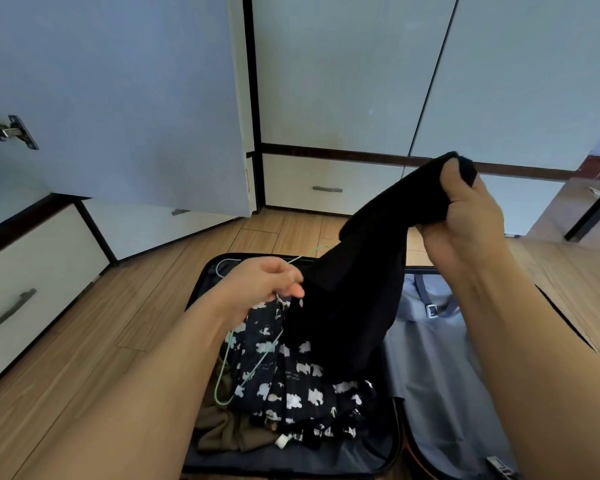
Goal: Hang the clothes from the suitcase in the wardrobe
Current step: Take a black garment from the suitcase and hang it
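An open suitcase [430,358] lies on the wooden floor below me. My right hand [471,209] grips one end of a black garment [354,299] and holds it raised above the case. My left hand [267,282] pinches a thin mint-green wire hanger [253,362] beside the lower part of the black garment. In the left half of the case lie a dark garment with white prints [291,386] and an olive one [229,434]. The wardrobe [343,81] stands ahead, its left door [125,98] swung open.
White drawers with grey handles [327,189] run along the wardrobe's base; another drawer unit [32,289] stands at the left. A metal hinge [7,131] juts from the open door at far left. The suitcase's right half shows grey lining and straps.
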Available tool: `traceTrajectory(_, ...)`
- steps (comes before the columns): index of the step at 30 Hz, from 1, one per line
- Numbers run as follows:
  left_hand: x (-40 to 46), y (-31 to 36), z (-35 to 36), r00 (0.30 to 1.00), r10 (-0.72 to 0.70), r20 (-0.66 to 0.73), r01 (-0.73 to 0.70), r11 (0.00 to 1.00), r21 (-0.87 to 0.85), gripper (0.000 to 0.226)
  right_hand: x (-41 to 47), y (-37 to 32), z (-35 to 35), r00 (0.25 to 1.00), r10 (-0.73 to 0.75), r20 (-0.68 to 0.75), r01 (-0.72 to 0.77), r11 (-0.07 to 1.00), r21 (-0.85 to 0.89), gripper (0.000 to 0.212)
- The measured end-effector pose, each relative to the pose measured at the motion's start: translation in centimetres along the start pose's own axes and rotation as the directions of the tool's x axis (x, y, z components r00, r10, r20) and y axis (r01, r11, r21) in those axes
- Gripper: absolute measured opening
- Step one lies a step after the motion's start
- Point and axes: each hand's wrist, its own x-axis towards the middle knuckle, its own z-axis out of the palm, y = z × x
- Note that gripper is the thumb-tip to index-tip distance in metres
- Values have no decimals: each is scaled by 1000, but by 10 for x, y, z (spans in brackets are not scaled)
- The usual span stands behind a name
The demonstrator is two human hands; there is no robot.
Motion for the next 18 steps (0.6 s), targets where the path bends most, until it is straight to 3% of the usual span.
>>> traceTrajectory(3, 3, 10, -6, 999, 28, -32, -38, 912, -408, 10, -6, 9, -6, 997, 73, -5, -73, 989, -128, 8)
traceTrajectory(6, 7, 16, 0, 996, -40, -81, 8, 934, -357, 14, -13, 12, -1, 991, 126, 52, -119, 986, -117, 9)
traceTrajectory(9, 6, 10, 19, 983, -171, -61, 157, 970, -187, 48, -20, 4, 14, 975, 139, 174, -130, 990, -63, 11)
traceTrajectory(12, 6, 3, 29, 955, -296, -19, 268, 886, -378, 81, -25, 0, 24, 935, 160, 316, -160, 987, -27, 12)
traceTrajectory(14, 7, 2, 30, 958, -277, 79, 276, 803, -528, 70, -28, 0, 25, 912, 183, 367, -184, 982, -33, 11)
traceTrajectory(16, 5, 4, 31, 965, -214, 153, 262, 743, -616, 45, -26, 1, 22, 911, 198, 363, -187, 980, -66, 10)
traceTrajectory(18, 7, 9, 32, 980, -155, 121, 196, 720, -665, 27, -22, 3, 14, 938, 189, 292, -153, 978, -140, 11)
